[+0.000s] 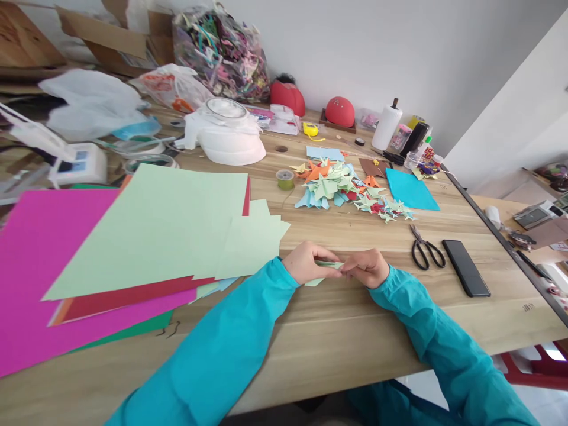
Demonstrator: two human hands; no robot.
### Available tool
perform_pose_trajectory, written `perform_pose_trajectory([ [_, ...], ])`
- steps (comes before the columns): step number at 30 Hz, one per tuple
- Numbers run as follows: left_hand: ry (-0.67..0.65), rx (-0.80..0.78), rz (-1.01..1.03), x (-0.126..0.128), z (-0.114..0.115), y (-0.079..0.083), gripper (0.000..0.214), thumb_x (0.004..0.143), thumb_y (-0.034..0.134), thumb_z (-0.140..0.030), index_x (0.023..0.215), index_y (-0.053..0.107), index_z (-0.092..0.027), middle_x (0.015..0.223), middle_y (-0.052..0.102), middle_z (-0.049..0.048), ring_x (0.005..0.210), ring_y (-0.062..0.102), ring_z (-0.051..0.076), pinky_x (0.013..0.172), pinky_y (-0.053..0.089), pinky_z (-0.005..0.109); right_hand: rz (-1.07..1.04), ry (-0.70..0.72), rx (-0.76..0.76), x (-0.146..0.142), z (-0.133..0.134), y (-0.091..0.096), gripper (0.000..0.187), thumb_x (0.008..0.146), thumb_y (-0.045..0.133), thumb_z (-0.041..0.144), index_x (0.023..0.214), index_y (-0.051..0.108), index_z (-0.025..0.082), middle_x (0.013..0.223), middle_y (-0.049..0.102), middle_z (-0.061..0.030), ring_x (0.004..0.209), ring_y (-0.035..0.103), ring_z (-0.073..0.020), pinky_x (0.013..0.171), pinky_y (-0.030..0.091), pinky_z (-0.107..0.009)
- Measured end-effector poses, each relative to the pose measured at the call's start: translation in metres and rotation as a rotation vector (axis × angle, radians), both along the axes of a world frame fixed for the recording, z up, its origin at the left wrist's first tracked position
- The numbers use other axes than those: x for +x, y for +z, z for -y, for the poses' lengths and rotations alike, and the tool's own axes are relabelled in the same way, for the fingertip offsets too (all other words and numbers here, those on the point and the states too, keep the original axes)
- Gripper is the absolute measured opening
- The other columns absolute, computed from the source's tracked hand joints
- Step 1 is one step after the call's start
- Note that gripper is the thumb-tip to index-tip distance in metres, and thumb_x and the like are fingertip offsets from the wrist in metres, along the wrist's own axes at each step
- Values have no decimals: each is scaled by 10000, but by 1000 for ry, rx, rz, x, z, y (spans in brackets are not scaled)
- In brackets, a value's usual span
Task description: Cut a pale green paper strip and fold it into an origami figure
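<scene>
Both hands meet over the table, pinching a small folded piece of pale green paper (328, 264). My left hand (305, 261) grips its left part between thumb and fingers. My right hand (367, 267) is closed on the right end, its fingertips covering much of the fold. A pale green corner (314, 283) shows just below the hands; whether it belongs to the same piece I cannot tell. Left of my left hand lie large pale green sheets (177, 225) over red and magenta paper (26, 284). Beyond the hands is a pile of folded paper stars (328, 184) in several colours.
Black-handled scissors (426, 248) and a black phone (465, 268) lie to the right. Farther back are a turquoise sheet (412, 189), a roll of green tape (284, 179) and a yellow tape measure (310, 129). Plastic bags (93, 106) and a cardboard box (106, 41) crowd the back left.
</scene>
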State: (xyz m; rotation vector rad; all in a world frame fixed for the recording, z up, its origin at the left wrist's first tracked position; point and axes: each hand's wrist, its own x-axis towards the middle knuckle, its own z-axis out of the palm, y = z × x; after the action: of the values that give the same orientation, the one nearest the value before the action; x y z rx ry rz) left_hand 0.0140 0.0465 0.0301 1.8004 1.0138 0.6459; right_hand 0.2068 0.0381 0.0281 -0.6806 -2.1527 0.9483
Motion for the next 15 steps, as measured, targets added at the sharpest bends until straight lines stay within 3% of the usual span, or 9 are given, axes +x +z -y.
perform_pose_trajectory([
  [7, 97, 41, 10, 6, 2, -2, 273, 580, 693, -362, 722, 717, -130, 710, 707, 61, 669, 634, 199, 603, 482, 254, -25, -5, 203, 1, -3, -9, 200, 826, 472, 187, 774, 665, 173, 611, 661, -41, 552, 617, -109, 542, 500, -201],
  [11, 167, 77, 30, 8, 3, -4, 227, 575, 701, -319, 689, 705, -123, 673, 702, 61, 611, 627, 178, 583, 482, 248, -22, -72, 87, -1, 2, -3, 176, 797, 521, 204, 902, 654, 154, 727, 679, -57, 624, 630, -117, 607, 517, -216],
  [15, 190, 189, 23, 7, 2, -6, 126, 614, 672, -253, 668, 695, -142, 667, 699, 42, 610, 625, 160, 583, 472, 234, 10, -158, 39, -2, 0, -3, 308, 750, 612, 298, 1012, 616, 136, 889, 683, -94, 725, 652, -161, 659, 529, -249],
])
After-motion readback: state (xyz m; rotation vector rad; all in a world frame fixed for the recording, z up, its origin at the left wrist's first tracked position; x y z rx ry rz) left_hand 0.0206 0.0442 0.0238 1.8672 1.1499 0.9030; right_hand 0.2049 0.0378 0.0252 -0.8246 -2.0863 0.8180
